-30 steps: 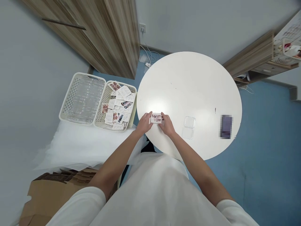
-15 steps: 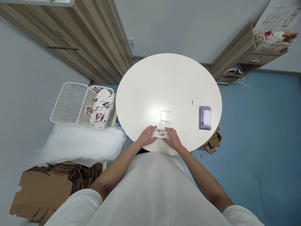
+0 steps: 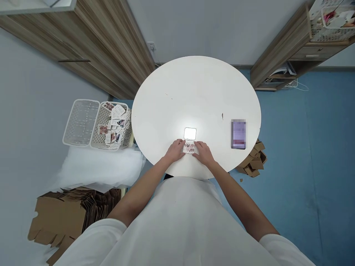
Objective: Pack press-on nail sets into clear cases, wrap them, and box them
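A card of pinkish nail-like pieces [image 3: 189, 147] lies at 6 o'clock on the white table [image 3: 196, 88], over the near half of an open clear case [image 3: 190, 133], whose lid points towards 12. Left hand [image 3: 176, 150] at the card's 9 o'clock edge, right hand [image 3: 203, 152] at its 3 — thumb and forefinger parted on each; whether they grip or just press, I cannot tell. Beyond the table's 9 o'clock, cards in a white basket [image 3: 126, 129] carry print too small to read.

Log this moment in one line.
open clear case: pinkish card at near half | left hand: at case's left side | right hand: at case's right side
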Demonstrator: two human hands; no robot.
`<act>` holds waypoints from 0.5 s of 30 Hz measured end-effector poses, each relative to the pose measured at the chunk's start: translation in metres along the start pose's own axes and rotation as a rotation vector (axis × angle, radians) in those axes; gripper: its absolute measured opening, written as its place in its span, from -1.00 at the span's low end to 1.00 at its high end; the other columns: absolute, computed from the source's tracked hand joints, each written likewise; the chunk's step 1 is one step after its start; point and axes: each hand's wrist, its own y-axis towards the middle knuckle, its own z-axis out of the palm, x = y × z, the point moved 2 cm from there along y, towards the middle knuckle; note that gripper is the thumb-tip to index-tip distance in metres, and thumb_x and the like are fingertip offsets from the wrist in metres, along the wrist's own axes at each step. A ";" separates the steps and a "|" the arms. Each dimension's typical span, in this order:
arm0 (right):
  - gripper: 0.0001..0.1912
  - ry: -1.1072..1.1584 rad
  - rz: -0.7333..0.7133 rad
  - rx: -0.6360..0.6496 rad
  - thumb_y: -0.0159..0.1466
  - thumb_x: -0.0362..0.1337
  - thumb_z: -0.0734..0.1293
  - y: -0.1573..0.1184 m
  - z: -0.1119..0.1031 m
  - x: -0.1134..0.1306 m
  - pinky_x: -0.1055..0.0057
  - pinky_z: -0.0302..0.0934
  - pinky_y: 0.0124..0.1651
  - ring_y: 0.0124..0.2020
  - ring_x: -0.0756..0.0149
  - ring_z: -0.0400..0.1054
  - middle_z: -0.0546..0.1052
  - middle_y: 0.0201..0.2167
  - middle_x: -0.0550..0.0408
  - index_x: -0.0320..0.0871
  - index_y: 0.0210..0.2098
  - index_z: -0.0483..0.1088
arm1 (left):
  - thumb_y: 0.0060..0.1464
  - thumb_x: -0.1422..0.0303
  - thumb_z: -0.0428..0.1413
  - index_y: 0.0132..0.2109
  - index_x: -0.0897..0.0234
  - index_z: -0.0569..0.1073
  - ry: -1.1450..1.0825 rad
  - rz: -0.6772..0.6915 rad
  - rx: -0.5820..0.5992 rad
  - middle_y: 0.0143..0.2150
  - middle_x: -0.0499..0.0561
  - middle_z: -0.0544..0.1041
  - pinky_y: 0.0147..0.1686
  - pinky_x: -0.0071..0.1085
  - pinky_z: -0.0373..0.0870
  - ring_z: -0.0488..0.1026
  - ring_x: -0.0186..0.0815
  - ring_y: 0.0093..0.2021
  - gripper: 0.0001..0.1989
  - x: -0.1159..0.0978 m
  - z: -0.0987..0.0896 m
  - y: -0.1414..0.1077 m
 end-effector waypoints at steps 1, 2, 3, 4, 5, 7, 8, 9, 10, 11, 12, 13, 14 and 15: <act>-0.38 -0.015 0.005 0.001 0.07 -0.25 0.33 0.001 0.001 0.000 0.13 0.14 -0.04 0.01 0.06 0.15 0.27 0.03 -0.07 -0.12 0.10 0.12 | -0.12 0.40 0.13 0.13 0.21 0.15 -0.003 -0.006 0.011 0.00 0.13 0.24 -0.10 -0.21 0.29 0.25 -0.12 -0.03 -0.38 0.001 0.001 0.001; -0.39 -0.029 0.007 0.003 0.07 -0.25 0.34 0.002 0.002 0.000 0.14 0.14 -0.05 0.00 0.05 0.15 0.28 0.03 -0.07 -0.12 0.10 0.12 | -0.11 0.41 0.13 0.14 0.20 0.14 -0.009 -0.014 0.022 0.00 0.12 0.24 -0.11 -0.22 0.30 0.25 -0.12 -0.03 -0.37 0.002 0.002 0.001; -0.39 -0.041 0.008 0.005 0.06 -0.24 0.34 0.003 0.002 0.000 0.14 0.15 -0.06 -0.01 0.05 0.16 0.28 0.02 -0.07 -0.12 0.09 0.13 | -0.11 0.42 0.12 0.15 0.20 0.13 -0.017 -0.022 0.030 0.00 0.12 0.24 -0.13 -0.23 0.31 0.26 -0.13 -0.04 -0.37 0.003 0.003 0.001; -0.39 -0.052 0.008 0.007 0.06 -0.24 0.34 0.003 0.003 0.000 0.15 0.15 -0.06 -0.01 0.05 0.16 0.29 0.01 -0.07 -0.12 0.09 0.13 | -0.10 0.42 0.11 0.16 0.19 0.12 -0.027 -0.029 0.035 -0.01 0.11 0.25 -0.14 -0.23 0.32 0.26 -0.14 -0.04 -0.36 0.004 0.004 0.002; -0.40 -0.061 0.009 0.006 0.06 -0.24 0.35 0.004 0.004 0.000 0.15 0.15 -0.07 -0.02 0.05 0.16 0.29 0.01 -0.07 -0.12 0.08 0.14 | -0.09 0.43 0.11 0.16 0.18 0.11 -0.037 -0.031 0.037 -0.02 0.11 0.25 -0.14 -0.24 0.32 0.27 -0.14 -0.04 -0.36 0.005 0.005 0.002; -0.40 -0.074 0.013 0.001 0.07 -0.23 0.34 0.004 0.005 0.000 0.16 0.15 -0.07 -0.02 0.06 0.17 0.29 0.01 -0.07 -0.13 0.08 0.14 | -0.09 0.45 0.10 0.17 0.18 0.09 -0.049 -0.030 0.039 -0.04 0.10 0.26 -0.14 -0.25 0.32 0.27 -0.15 -0.05 -0.35 0.008 0.007 0.003; -0.40 -0.079 0.016 -0.003 0.07 -0.23 0.34 0.004 0.006 0.000 0.16 0.15 -0.07 -0.02 0.06 0.16 0.29 0.01 -0.07 -0.13 0.08 0.13 | -0.09 0.46 0.10 0.18 0.18 0.08 -0.050 -0.027 0.040 -0.04 0.10 0.26 -0.14 -0.25 0.32 0.27 -0.16 -0.06 -0.34 0.008 0.007 0.003; -0.40 -0.082 0.020 -0.007 0.07 -0.23 0.34 0.004 0.006 0.000 0.16 0.15 -0.08 -0.02 0.06 0.16 0.29 0.01 -0.07 -0.12 0.08 0.13 | -0.09 0.46 0.10 0.18 0.17 0.08 -0.046 -0.023 0.044 -0.04 0.10 0.26 -0.15 -0.26 0.32 0.28 -0.16 -0.06 -0.34 0.009 0.008 0.004; -0.40 -0.083 0.022 -0.009 0.07 -0.23 0.34 0.004 0.006 0.000 0.16 0.15 -0.08 -0.02 0.06 0.16 0.29 0.01 -0.07 -0.12 0.08 0.13 | -0.08 0.46 0.10 0.18 0.18 0.07 -0.039 -0.018 0.048 -0.04 0.10 0.26 -0.16 -0.26 0.33 0.28 -0.16 -0.07 -0.33 0.009 0.008 0.004; -0.40 -0.083 0.024 -0.010 0.06 -0.24 0.34 0.004 0.006 0.000 0.16 0.15 -0.08 -0.01 0.05 0.16 0.29 0.01 -0.06 -0.11 0.08 0.13 | -0.08 0.46 0.10 0.19 0.18 0.06 -0.030 -0.011 0.053 -0.04 0.10 0.26 -0.17 -0.27 0.33 0.28 -0.16 -0.07 -0.33 0.009 0.008 0.005; -0.40 -0.082 0.026 -0.011 0.06 -0.24 0.34 0.003 0.006 0.000 0.16 0.15 -0.08 -0.01 0.05 0.16 0.29 0.01 -0.06 -0.11 0.08 0.13 | -0.07 0.46 0.10 0.19 0.18 0.05 -0.021 -0.003 0.058 -0.05 0.10 0.26 -0.18 -0.27 0.33 0.28 -0.16 -0.08 -0.33 0.009 0.008 0.005; -0.40 -0.082 0.028 -0.011 0.06 -0.25 0.34 0.003 0.006 0.000 0.16 0.16 -0.08 -0.01 0.05 0.16 0.29 0.01 -0.06 -0.11 0.08 0.13 | -0.07 0.46 0.10 0.19 0.19 0.05 -0.012 0.005 0.061 -0.05 0.10 0.26 -0.19 -0.27 0.33 0.28 -0.16 -0.08 -0.33 0.010 0.008 0.005; -0.40 -0.083 0.030 -0.012 0.06 -0.25 0.34 0.003 0.006 0.001 0.16 0.16 -0.08 -0.01 0.05 0.16 0.29 0.02 -0.06 -0.11 0.08 0.13 | -0.06 0.45 0.10 0.19 0.19 0.04 -0.005 0.013 0.062 -0.05 0.11 0.26 -0.19 -0.27 0.33 0.28 -0.16 -0.08 -0.33 0.010 0.009 0.005; -0.40 -0.083 0.032 -0.012 0.06 -0.25 0.34 0.003 0.005 0.001 0.16 0.16 -0.08 -0.01 0.05 0.16 0.28 0.02 -0.06 -0.12 0.08 0.13 | -0.06 0.45 0.09 0.20 0.19 0.03 0.000 0.018 0.063 -0.06 0.11 0.26 -0.20 -0.27 0.33 0.28 -0.17 -0.09 -0.33 0.010 0.009 0.005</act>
